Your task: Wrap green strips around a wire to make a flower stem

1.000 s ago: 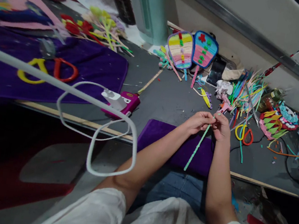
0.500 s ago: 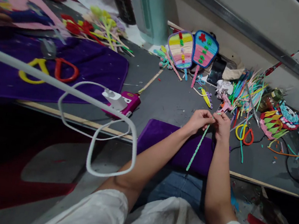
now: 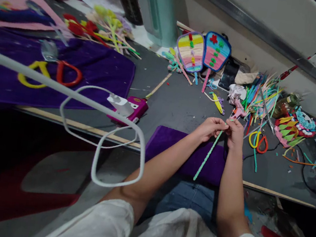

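Note:
A mint-green twisted pipe cleaner (image 3: 208, 155) slants down from between my two hands, its free end hanging over a folded purple cloth (image 3: 166, 141). My left hand (image 3: 211, 129) pinches it near the top with thumb and fingers. Right beside it, my right hand (image 3: 234, 133) is closed on the same upper end, fingertips nearly touching those of the left. A pink glue gun (image 3: 238, 109) lies just beyond my hands. To the right rest scissors with yellow and red handles (image 3: 258, 142).
Two striped fan-shaped crafts (image 3: 217, 52) lean at the back by a mint-coloured jug (image 3: 162, 13). Bundled pipe cleaners (image 3: 262, 96) lie at right. A magenta power block (image 3: 137, 109) with a white plug sits left. A white curved tube (image 3: 143, 151) crosses the left foreground.
The lower end of the pipe cleaner has swung slightly to the left. Both hands stay nearly in place. At the far left, another person's hand has mostly withdrawn from the pink sheet.

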Demonstrator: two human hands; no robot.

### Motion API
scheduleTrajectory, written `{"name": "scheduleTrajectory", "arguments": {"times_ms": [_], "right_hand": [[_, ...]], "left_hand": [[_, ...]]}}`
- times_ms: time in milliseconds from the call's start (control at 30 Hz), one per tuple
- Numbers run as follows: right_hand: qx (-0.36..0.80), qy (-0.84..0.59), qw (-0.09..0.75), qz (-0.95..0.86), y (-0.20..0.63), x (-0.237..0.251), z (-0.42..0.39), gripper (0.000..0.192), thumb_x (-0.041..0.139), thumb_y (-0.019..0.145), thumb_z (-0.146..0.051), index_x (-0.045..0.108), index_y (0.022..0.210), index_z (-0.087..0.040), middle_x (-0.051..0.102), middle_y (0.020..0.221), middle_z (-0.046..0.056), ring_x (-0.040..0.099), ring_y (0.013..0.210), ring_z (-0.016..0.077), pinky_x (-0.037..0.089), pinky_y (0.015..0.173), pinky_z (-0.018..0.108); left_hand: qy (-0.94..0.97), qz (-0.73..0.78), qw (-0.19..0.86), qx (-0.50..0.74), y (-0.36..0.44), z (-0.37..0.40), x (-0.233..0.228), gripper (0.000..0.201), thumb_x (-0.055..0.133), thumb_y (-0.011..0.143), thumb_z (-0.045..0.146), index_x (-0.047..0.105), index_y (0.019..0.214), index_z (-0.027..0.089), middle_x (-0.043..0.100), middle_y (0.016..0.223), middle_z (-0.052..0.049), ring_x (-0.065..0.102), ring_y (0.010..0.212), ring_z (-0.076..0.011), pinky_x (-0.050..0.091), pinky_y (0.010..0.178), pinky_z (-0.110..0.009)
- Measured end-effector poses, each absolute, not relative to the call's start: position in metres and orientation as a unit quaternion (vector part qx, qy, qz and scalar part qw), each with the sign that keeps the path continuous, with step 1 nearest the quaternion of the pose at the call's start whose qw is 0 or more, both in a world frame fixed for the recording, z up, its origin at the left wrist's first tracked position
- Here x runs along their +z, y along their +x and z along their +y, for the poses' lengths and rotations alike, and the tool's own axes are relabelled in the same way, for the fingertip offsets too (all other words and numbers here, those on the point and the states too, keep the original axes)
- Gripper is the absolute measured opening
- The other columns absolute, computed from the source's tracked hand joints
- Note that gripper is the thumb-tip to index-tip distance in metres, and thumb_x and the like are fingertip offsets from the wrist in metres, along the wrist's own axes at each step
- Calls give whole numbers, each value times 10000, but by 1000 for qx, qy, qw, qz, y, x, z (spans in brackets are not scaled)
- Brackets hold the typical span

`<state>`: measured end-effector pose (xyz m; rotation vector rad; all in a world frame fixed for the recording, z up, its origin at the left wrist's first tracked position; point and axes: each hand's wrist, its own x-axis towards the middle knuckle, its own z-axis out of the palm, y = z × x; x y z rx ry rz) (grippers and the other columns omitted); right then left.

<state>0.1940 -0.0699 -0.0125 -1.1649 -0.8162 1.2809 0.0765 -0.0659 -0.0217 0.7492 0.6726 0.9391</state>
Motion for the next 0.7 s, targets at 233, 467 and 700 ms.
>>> {"name": "scheduleTrajectory", "arguments": {"times_ms": [233, 467, 700], "right_hand": [[471, -523, 585, -403, 191, -12, -70, 200, 694, 622, -297, 536, 608, -174, 449, 492, -80, 334, 451, 42, 247, 429, 191], [539, -501, 571, -364, 195, -12, -71, 211, 717, 611, -296, 553, 645, -169, 399, 471, -93, 299, 403, 24, 182, 393, 173], [601, -460, 551, -353, 196, -11, -70, 226, 705, 599, -301, 516, 642, -184, 390, 515, -86, 308, 417, 34, 187, 375, 179]], "left_hand": [[419, 382, 665, 486, 82, -68, -23, 246, 741, 635, 224, 513, 661, 136, 501, 459, 60, 421, 326, -41, 325, 332, -156], [380, 336, 717, 478, 77, -67, -21, 348, 810, 567, 296, 512, 642, 133, 506, 464, 58, 415, 327, -38, 312, 331, -162], [317, 268, 811, 413, 73, -64, -22, 387, 849, 499, 282, 524, 640, 128, 510, 463, 58, 384, 341, -13, 263, 337, -139]]}}
